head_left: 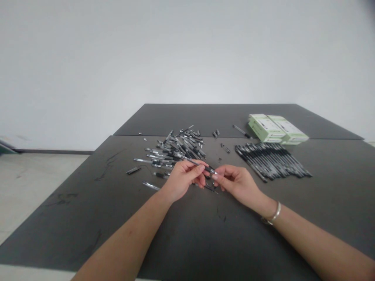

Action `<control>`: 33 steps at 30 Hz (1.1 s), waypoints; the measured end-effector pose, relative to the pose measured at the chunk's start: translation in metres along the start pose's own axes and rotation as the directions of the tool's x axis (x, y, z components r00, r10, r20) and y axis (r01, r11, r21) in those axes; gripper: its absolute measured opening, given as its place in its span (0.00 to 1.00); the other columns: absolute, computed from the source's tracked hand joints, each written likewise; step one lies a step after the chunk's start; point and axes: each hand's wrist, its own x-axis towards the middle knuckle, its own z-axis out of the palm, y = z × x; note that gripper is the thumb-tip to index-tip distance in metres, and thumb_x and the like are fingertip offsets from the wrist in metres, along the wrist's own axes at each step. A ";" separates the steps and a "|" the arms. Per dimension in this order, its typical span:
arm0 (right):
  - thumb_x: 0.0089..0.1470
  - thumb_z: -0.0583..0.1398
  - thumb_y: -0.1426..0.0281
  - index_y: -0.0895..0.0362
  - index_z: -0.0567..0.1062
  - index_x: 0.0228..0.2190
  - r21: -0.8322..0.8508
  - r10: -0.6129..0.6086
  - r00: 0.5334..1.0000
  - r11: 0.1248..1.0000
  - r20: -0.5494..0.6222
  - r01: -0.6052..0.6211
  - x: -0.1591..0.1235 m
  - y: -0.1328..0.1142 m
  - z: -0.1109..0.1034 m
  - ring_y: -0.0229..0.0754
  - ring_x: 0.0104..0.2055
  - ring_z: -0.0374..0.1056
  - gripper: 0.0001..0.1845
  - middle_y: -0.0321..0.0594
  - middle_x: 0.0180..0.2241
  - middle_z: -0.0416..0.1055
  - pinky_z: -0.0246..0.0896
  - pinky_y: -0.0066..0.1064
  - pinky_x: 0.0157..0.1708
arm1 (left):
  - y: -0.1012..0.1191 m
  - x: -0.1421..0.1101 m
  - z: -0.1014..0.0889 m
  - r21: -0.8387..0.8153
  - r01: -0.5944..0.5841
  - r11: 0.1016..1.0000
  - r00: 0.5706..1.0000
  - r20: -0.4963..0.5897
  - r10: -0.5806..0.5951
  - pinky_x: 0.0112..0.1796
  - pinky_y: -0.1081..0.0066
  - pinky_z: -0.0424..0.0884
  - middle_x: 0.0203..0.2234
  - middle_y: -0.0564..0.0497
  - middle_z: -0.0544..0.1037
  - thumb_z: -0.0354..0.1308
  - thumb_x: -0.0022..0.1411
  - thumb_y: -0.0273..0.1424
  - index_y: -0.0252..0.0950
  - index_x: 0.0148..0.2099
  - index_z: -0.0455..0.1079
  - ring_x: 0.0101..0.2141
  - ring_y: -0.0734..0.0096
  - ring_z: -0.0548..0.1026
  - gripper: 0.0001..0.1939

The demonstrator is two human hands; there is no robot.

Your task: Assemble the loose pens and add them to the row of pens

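Note:
A clear pen with a black grip (pixel 209 169) is held between both hands above the table. My left hand (pixel 187 175) pinches its barrel between thumb and fingers. At the pen's tip end, my right hand (pixel 234 180) is closed with thumb and forefinger on it; what lies between those fingertips is mostly hidden. Below the hands a thin dark refill-like stick (pixel 211 189) points to the right. Behind my left hand spreads a loose pile of pen parts (pixel 183 146), barrels and caps mixed together, partly covered by the hand.
Right of the hands lies a slanted row of capped black pens (pixel 272 160). Two green-and-white boxes (pixel 268 130) stand behind it, with a single pen (pixel 240 130) beside them. A few loose caps (pixel 225 148) lie between pile and row. Dark marks streak the grey table (pixel 88 218).

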 end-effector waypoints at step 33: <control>0.61 0.51 0.55 0.58 0.69 0.26 0.156 0.035 0.979 0.985 0.202 -0.068 -0.003 -0.005 0.001 0.35 0.20 0.61 0.22 0.36 0.20 0.67 0.58 0.28 0.22 | 0.001 -0.001 0.001 -0.022 0.014 1.000 0.997 0.081 -0.012 0.21 0.74 0.70 0.26 0.48 0.78 0.64 0.55 0.33 0.31 0.39 0.75 0.19 0.76 0.73 0.12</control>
